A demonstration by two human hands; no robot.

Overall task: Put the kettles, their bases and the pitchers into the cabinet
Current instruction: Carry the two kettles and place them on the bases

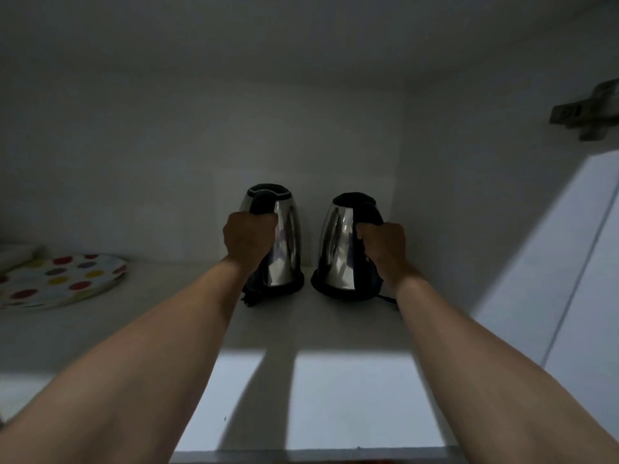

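The inside of a white cabinet fills the view, dim and grey toward the rear. Its plain back wall meets a smooth right side wall in a straight corner. The white shelf runs from front to back; near its front edge lies a bright patch of light, crossed by two slanting dark bands of shadow. At the upper right a metal hinge sits on the side wall, and below it the open white door catches the light. At far left a plate with coloured dots lies flat on the shelf.
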